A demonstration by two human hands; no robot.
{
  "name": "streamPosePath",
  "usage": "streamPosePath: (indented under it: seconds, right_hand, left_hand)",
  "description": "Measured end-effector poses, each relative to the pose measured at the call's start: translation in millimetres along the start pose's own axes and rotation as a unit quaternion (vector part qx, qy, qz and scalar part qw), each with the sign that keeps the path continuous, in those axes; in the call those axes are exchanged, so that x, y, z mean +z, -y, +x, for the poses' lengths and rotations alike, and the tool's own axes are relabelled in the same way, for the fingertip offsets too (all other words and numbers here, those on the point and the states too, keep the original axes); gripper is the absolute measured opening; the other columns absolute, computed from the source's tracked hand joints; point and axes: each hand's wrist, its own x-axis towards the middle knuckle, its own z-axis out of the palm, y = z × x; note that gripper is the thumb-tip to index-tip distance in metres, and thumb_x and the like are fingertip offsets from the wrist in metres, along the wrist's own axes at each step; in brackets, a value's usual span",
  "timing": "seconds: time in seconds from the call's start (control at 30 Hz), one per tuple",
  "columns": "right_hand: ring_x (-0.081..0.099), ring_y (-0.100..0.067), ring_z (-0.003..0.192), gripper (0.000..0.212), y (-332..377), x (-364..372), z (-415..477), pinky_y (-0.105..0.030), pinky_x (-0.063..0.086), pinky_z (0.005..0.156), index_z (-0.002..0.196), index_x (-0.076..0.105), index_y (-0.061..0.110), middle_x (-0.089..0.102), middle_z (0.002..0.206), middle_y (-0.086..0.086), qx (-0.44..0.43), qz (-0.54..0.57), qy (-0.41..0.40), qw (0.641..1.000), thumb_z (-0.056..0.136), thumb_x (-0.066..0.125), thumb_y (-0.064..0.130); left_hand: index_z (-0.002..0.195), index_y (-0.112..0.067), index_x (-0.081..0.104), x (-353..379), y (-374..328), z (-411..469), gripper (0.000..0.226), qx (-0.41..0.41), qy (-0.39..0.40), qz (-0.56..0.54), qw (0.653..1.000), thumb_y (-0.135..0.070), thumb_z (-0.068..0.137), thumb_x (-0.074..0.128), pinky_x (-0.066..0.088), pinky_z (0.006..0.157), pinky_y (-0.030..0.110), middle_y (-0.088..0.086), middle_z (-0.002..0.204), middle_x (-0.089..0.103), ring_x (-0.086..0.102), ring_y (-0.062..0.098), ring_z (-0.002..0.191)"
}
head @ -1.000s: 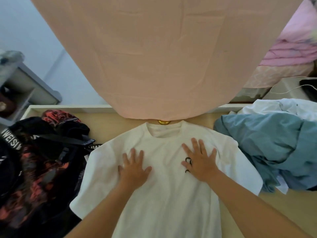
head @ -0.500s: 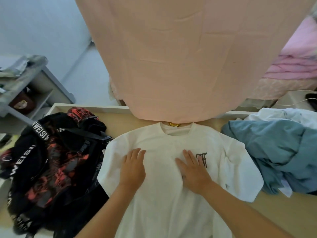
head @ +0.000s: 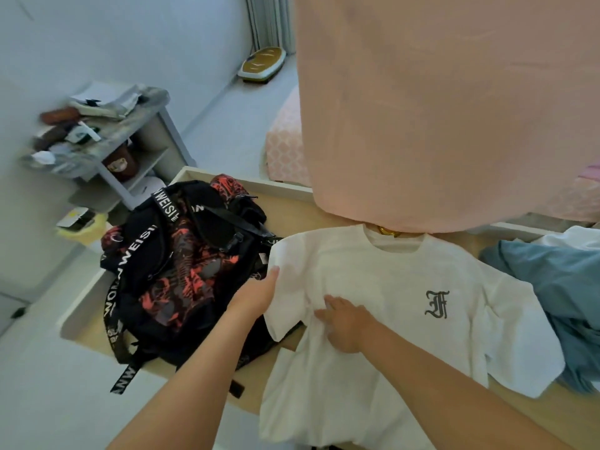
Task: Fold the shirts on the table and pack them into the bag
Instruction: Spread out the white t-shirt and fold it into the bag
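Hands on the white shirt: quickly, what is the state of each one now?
Left hand: pinches the sleeve of the white shirt, thumb on top, fingers hidden beneath.
Right hand: open, pressing flat on the shirt.

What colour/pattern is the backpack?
The backpack is black with a red-orange print and white-lettered black straps; the head view shows it.

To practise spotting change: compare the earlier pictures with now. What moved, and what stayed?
The left hand slid left to the shirt's sleeve edge by the bag; grip unclear. The right hand slid left too, uncovering the logo. Shirt, bag and blue pile stayed.
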Motion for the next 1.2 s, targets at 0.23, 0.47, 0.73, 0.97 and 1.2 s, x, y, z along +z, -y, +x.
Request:
streamPosePath:
  seconds: [0.23, 0.47, 0.73, 0.97, 1.2]
  right_hand:
    - [0.051, -0.022, 0.125, 0.046, 43, -55, 15, -0.039, 0.044, 0.103, 0.142, 0.044, 0.029, 0.049, 0.141, 0.002, -0.002, 0.289, -0.223, 0.931, 0.097, 0.05, 0.036]
    - [0.063, -0.015, 0.1, 0.063, 59, -85, 24, -0.03, 0.052, 0.084, 0.142, 0.038, 0.031, 0.062, 0.116, 0.005, 0.021, 0.545, -0.175, 0.82, 0.088, 0.07, 0.022]
    - [0.065, -0.022, 0.078, 0.037, -55, -66, 7, -0.034, 0.052, 0.068, 0.125, 0.058, 0.017, 0.067, 0.105, -0.006, 0.237, 0.6, -0.179, 0.743, 0.091, 0.05, 0.005]
    - [0.049, -0.026, 0.123, 0.06, -77, -47, 25, -0.04, 0.046, 0.098, 0.143, 0.039, 0.025, 0.044, 0.14, -0.004, 0.194, 0.323, -0.208, 0.902, 0.089, 0.06, 0.041]
    - [0.044, -0.028, 0.118, 0.075, -55, -36, 53, -0.038, 0.05, 0.089, 0.145, 0.031, 0.03, 0.027, 0.139, -0.007, 0.091, 0.066, -0.162, 0.98, 0.081, 0.069, 0.041]
  left_hand:
    - [0.077, -0.012, 0.059, -14, -1, 25, 0.011, 0.054, 0.043, -0.094, 0.993, -0.02, 0.082, 0.064, 0.041, 0.062, 0.032, 0.007, 0.075, 0.054, 0.051, 0.019, 0.069]
    - [0.074, -0.015, 0.058, -25, -33, -4, 0.022, 0.206, -0.083, -0.131, 0.966, -0.017, 0.095, 0.051, 0.037, 0.055, 0.029, -0.002, 0.064, 0.052, 0.045, 0.014, 0.058]
    - [0.108, -0.024, 0.07, 50, -81, -25, 0.028, 0.303, 0.162, -0.152, 0.927, -0.005, 0.095, 0.055, 0.05, 0.098, 0.026, -0.011, 0.11, 0.07, 0.064, 0.008, 0.107]
    - [0.137, -0.025, 0.045, 100, -22, 2, 0.06, 0.32, 0.032, 0.264, 0.909, -0.041, 0.084, 0.067, 0.037, 0.101, 0.031, -0.003, 0.133, 0.045, 0.039, 0.019, 0.125]
    - [0.123, -0.028, 0.055, 99, -7, 6, 0.038, 0.354, 0.013, 0.387, 0.851, -0.014, 0.087, 0.058, 0.035, 0.093, 0.033, -0.002, 0.12, 0.048, 0.041, 0.02, 0.117]
